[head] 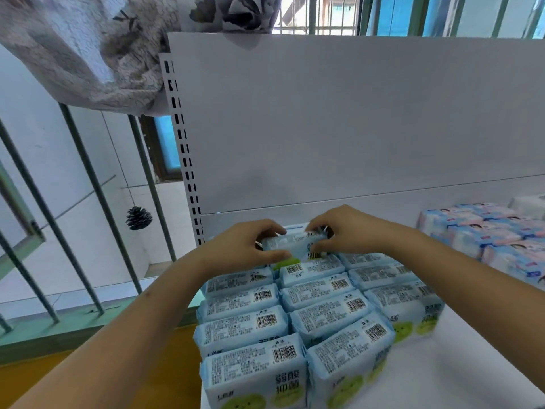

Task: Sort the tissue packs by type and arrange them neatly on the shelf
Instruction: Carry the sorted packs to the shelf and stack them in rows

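Several light-blue tissue packs with green print (295, 320) stand upright in three rows on the white shelf (460, 367), barcodes up. At the back of the rows, one more light-blue pack (295, 245) is gripped at its left end by my left hand (250, 246) and at its right end by my right hand (345, 231). It sits just above the packs behind the left and middle rows. A separate group of pink-and-blue tissue packs (495, 240) lies at the right of the shelf.
The shelf's white back panel (354, 128) rises behind the packs, with a slotted upright (182, 149) at its left edge. Left of the shelf are green metal bars (91, 208), a hanging pinecone (138, 218) and a draped cloth (88, 48).
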